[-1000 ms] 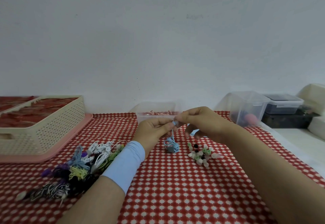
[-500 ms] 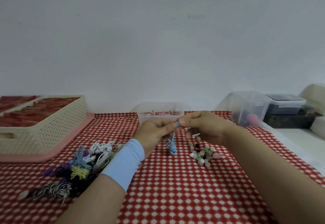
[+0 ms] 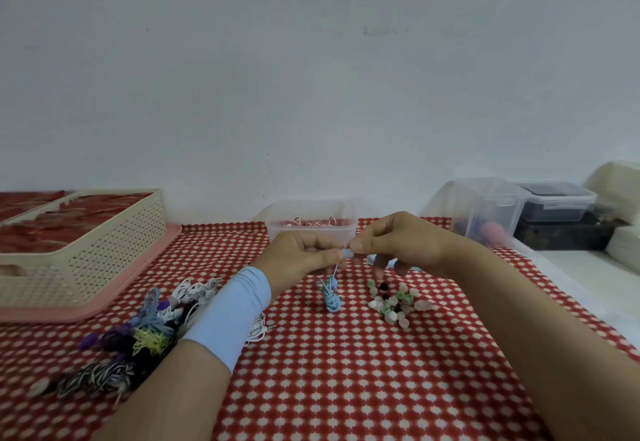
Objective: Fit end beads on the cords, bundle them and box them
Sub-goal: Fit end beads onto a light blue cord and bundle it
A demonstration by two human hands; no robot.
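**Item in hand: blue cord** (image 3: pixel 330 297). Its upper end is pinched between the thumb and forefinger of the left hand (image 3: pixel 301 255). The rest hangs below the fingers, and its coiled bulk rests on the red checked cloth (image 3: pixel 346 371).

**Pale blue bead** (image 3: pixel 347 253). It is pinched at the fingertips of the right hand (image 3: pixel 401 246) and held against the cord end, where the two sets of fingertips meet. We cannot tell whether it is fully seated. The right hand's other fingers curl under, and something blue shows beneath them that we cannot identify.

**Stock, loose beads** (image 3: pixel 394 303). A small heap lies just below and to the right of the fingers.

**Stock, pile of cords** (image 3: pixel 152 323). A mixed-colour tangle lies well to the left of the fingers and below them. We judge that most of these await beads.

**Clear box** (image 3: pixel 311 229). It stands just beyond the fingers and holds a few pinkish cords, which we take to be finished ones.

**Progress.** We judge the task to be at an early stage. A bead is being fitted to this cord, which is not yet boxed.
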